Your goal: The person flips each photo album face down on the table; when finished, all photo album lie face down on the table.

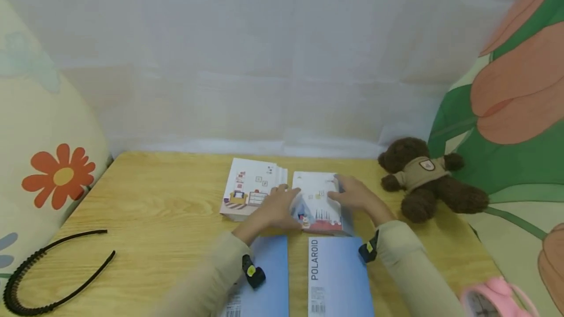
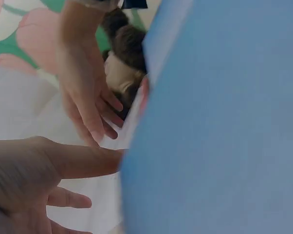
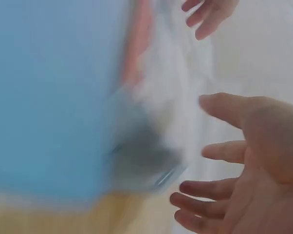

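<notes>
A white printed card packet (image 1: 318, 198) in clear wrap lies on the wooden table (image 1: 167, 209). My left hand (image 1: 275, 209) touches its left edge and my right hand (image 1: 359, 195) rests at its right edge. In the left wrist view my left hand (image 2: 34, 180) has its thumb stretched out, and my right hand (image 2: 85, 102) has its fingers straight. The right wrist view, which is blurred, shows my right hand (image 3: 244, 165) spread and holding nothing. A stack of similar cards (image 1: 253, 187) lies just left of the packet.
Two blue Polaroid boxes (image 1: 337, 278) (image 1: 266, 283) lie near the front edge, under my wrists. A brown teddy bear (image 1: 425, 177) sits at the right, a black headband (image 1: 48, 268) at the front left, and a pink clock (image 1: 493, 300) at the front right corner.
</notes>
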Motion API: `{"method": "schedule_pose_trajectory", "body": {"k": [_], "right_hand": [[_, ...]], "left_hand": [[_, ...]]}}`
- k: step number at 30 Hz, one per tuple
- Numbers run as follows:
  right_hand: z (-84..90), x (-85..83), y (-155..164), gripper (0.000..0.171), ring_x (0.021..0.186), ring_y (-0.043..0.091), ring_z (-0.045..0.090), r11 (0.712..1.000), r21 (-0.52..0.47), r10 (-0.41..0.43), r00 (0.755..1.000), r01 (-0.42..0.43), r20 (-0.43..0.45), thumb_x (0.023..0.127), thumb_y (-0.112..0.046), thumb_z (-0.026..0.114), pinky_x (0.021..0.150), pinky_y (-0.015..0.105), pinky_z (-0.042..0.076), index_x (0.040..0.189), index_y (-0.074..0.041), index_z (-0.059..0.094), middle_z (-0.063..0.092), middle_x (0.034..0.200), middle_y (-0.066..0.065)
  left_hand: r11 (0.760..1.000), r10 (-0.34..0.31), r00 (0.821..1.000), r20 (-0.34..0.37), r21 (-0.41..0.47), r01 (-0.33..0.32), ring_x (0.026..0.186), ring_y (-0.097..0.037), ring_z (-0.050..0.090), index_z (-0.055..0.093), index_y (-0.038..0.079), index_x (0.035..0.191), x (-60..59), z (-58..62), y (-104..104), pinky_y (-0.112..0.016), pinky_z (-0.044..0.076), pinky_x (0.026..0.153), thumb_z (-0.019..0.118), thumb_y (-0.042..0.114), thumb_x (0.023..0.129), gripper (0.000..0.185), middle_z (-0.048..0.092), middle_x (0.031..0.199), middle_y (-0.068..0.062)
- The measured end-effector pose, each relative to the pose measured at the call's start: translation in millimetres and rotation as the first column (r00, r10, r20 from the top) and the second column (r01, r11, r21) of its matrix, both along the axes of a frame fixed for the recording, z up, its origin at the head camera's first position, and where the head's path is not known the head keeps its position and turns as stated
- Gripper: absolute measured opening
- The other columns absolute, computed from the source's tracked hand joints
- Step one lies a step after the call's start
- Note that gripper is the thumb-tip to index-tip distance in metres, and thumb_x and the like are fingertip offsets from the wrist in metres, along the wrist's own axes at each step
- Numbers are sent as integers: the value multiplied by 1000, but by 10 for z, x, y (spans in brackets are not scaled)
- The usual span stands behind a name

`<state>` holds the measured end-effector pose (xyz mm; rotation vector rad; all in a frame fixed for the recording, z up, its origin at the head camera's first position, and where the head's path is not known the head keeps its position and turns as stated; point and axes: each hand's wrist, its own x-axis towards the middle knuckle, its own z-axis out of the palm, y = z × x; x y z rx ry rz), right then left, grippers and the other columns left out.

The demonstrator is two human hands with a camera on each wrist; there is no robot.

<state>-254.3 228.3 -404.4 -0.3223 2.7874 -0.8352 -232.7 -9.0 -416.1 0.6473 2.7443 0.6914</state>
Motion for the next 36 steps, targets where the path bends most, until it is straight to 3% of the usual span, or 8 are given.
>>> {"method": "schedule_pose_trajectory", "body": {"k": [4,6,12,17,22,25,29,36], "right_hand": [[209,-127,-406,75,141,46,29,998,18,66,996,-65,-58,98,-35,57,115,56,23,152,8,27,34,152,31],[273,-161,-597,79,145,44,22,997,4,83,995,-83,-48,99,-40,56,117,56,18,155,4,23,27,156,28],[111,-237,-842,80,146,44,17,997,-50,66,998,-65,13,99,-41,55,117,56,15,156,2,19,21,158,29],[-89,-285,-898,80,139,46,32,999,-44,33,999,-31,38,96,-39,62,114,56,27,152,6,27,38,148,32],[-217,-300,-919,88,137,43,36,999,-35,13,997,-10,81,91,-44,69,113,54,31,152,6,28,39,148,30],[-245,-278,-909,91,141,43,31,999,-53,-1,995,6,96,91,-43,69,115,54,26,153,6,25,34,153,29],[-261,-251,-901,93,141,43,30,998,-61,-16,995,22,96,90,-46,69,115,53,26,152,8,25,31,154,29],[-311,-245,-986,109,145,39,24,995,-86,-38,993,48,110,82,-60,72,117,51,22,157,0,20,20,160,23]], "left_hand": [[995,89,996,8,45,-90,142,-48,24,31,4,154,-93,186,-474,-65,27,110,89,32,70,106,25,156,-30],[989,121,993,-1,79,-121,140,-48,27,26,0,155,-123,228,-697,-63,28,110,92,30,68,113,25,154,-31],[961,82,995,63,261,-96,128,-48,41,24,-14,147,-137,9,-1015,-59,34,109,97,19,59,119,40,141,-35],[940,110,981,159,305,-155,137,-50,33,18,-16,149,-72,-244,-1042,-58,25,114,98,25,57,128,34,147,-36],[943,156,985,79,284,-172,132,-48,39,36,-10,146,-26,-367,-993,-61,27,112,97,27,58,113,38,145,-32],[958,170,985,-3,234,-165,134,-52,34,46,-8,141,-5,-389,-946,-65,24,111,94,26,62,99,33,148,-34],[951,191,981,-44,256,-174,132,-49,38,55,-5,134,5,-398,-894,-64,25,110,94,17,62,85,42,142,-32],[902,144,989,38,405,-147,125,-37,52,54,-1,137,51,-306,-921,-53,34,111,87,-4,64,80,60,131,-19]]}}
